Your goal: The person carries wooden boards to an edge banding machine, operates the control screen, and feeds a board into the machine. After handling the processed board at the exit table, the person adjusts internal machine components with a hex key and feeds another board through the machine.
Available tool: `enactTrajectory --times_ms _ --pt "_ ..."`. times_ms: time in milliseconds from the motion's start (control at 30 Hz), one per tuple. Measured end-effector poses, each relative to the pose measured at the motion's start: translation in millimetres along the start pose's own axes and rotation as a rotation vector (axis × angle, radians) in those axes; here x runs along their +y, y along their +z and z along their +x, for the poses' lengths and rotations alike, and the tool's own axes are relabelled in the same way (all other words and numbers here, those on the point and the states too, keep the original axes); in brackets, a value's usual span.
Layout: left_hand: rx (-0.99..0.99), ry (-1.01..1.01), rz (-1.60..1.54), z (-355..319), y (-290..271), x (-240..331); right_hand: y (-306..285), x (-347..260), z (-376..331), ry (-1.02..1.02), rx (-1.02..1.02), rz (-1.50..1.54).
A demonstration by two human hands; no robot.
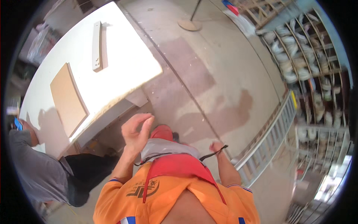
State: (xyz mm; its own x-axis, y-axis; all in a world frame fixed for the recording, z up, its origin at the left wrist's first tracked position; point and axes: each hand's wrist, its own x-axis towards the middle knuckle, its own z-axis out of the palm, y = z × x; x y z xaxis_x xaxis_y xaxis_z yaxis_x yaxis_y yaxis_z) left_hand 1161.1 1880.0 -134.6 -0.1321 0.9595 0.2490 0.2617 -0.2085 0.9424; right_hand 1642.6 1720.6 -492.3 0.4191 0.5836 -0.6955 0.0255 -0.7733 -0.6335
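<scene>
My right hand (216, 146) is closed around the end of a black strap (209, 156), held out to the right of my waist. The strap runs back to the red and grey apron (179, 166) worn over my orange shirt (126, 194). My left hand (136, 130) is raised in front of my left side, thumb and fingertips pinched together. Whatever lies in that pinch, if anything, is too small to make out. Another stretch of black strap crosses the apron below my left wrist, apart from the fingers.
A white-topped table (123, 48) stands at the left, bearing a flat brown board (69, 99) and a narrow wooden piece (97, 46). Beside it a person in grey (41, 164) leans in. A metal ladder (266, 143) and filled shelves (302, 52) are at the right.
</scene>
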Motion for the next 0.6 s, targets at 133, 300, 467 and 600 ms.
enactTrajectory --times_ms 133,300,467,600 --pt "0.251 -0.051 0.088 81.6 29.7 -21.0 30.2 -338.4 134.3 -0.303 0.006 -0.036" --pt "0.533 -0.096 0.001 211.7 71.7 -46.7 87.1 -525.1 242.2 -0.435 -0.153 -0.117" --pt "0.689 -0.078 -0.024 323.0 93.8 -46.1 58.3 -512.4 316.5 -0.139 -0.641 -0.493" --pt "0.898 -0.059 0.078 415.9 78.2 -47.0 107.8 -589.6 396.3 -0.328 -0.594 -0.905"
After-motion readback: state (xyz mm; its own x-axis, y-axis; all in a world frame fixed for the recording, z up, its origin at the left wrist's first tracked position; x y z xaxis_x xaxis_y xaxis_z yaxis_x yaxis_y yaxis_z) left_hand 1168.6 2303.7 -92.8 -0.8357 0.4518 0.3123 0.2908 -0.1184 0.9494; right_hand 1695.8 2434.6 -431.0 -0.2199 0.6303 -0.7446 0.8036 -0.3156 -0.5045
